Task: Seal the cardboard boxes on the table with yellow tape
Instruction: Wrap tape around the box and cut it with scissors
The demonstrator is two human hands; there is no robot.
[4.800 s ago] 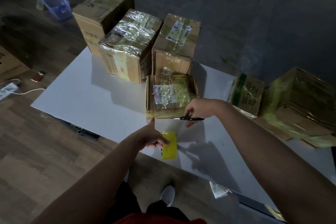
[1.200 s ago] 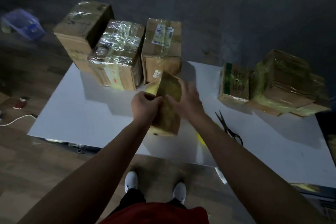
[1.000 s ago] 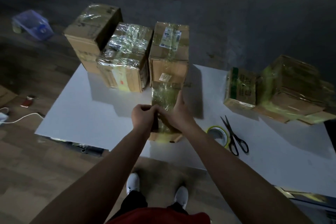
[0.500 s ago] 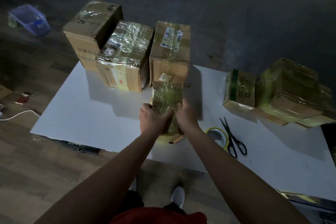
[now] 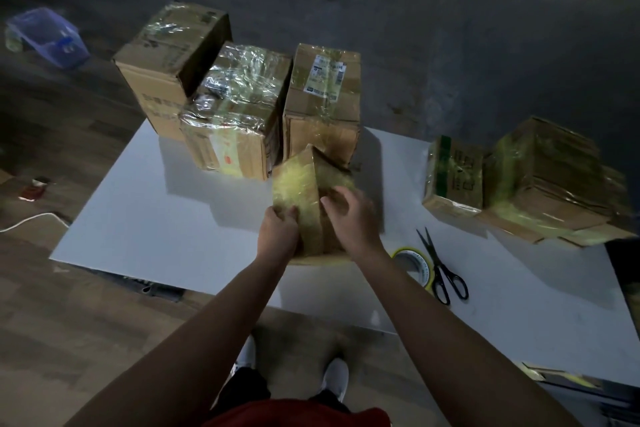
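cardboard boxes (image 5: pixel 322 87): six sure – three at back, held box (image 5: pixel 301 191), two at right; possible seventh under far-right one, cannot tell. yellow tape roll (image 5: pixel 428 274): one. scissors (image 5: pixel 438 260): one pair. hands (image 5: pixel 277 232): two. blue plastic bin (image 5: pixel 46 36) on floor: one. white shoes (image 5: pixel 336 378): two. counter (image 5: pixel 156 218): one.

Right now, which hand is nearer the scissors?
Right. The right hand rests on the small box, just left of the scissors; the left hand grips the box's other side, farther.

No print I can read.
The white shipping label (image 5: pixel 325 78) on the tall brown cardboard box (image 5: pixel 320 114) and dark marks on the small green-striped cardboard box (image 5: pixel 459 180) blur out.
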